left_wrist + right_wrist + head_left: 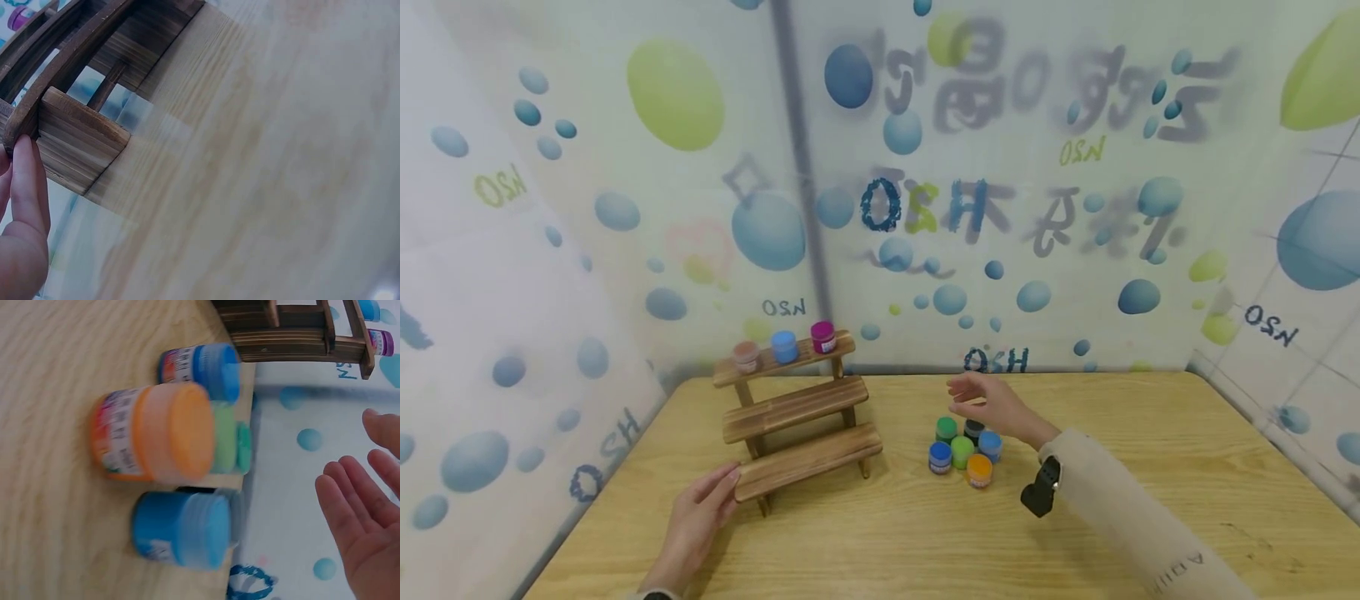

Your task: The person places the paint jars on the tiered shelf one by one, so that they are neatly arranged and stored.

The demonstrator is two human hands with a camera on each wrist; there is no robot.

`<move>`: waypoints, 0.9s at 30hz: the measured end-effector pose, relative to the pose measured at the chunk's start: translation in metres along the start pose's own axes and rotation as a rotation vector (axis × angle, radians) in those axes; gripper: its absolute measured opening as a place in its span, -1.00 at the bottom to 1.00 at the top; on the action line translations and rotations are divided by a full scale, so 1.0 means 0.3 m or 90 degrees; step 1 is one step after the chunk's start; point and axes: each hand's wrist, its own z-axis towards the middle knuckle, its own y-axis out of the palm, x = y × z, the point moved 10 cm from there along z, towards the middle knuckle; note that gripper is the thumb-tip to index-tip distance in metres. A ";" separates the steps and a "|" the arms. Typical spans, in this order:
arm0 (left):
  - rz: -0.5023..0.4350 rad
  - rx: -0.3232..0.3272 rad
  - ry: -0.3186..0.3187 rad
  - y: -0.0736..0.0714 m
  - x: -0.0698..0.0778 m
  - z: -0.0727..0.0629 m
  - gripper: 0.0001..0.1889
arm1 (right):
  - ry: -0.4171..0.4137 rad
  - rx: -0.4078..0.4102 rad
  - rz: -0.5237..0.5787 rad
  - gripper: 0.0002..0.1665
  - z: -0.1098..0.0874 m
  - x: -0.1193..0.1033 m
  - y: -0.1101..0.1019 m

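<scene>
A three-tier wooden stand (801, 410) is at the left of the table. My left hand (702, 500) grips the near left end of its lowest board, and in the left wrist view its fingers (26, 181) reach that board's edge. Along the top board sit a brown jar (747, 357), a light blue jar (785, 347) and a magenta jar (823, 337). My right hand (992, 406) hovers over a cluster of paint jars with nothing in it, fingers spread apart. That cluster has a green jar (946, 429), an orange jar (153, 434), a dark blue jar (940, 457) and several others.
The jars stand close together on the wooden table (880, 550), right of the stand. A curtain (880, 275) printed with blue and green drops hangs behind the table's back edge and at both sides. A black watch (1041, 487) is on my right wrist.
</scene>
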 end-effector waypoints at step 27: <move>-0.008 0.000 -0.005 0.000 -0.011 0.006 -0.47 | 0.133 0.042 0.000 -0.49 -0.196 0.216 -0.025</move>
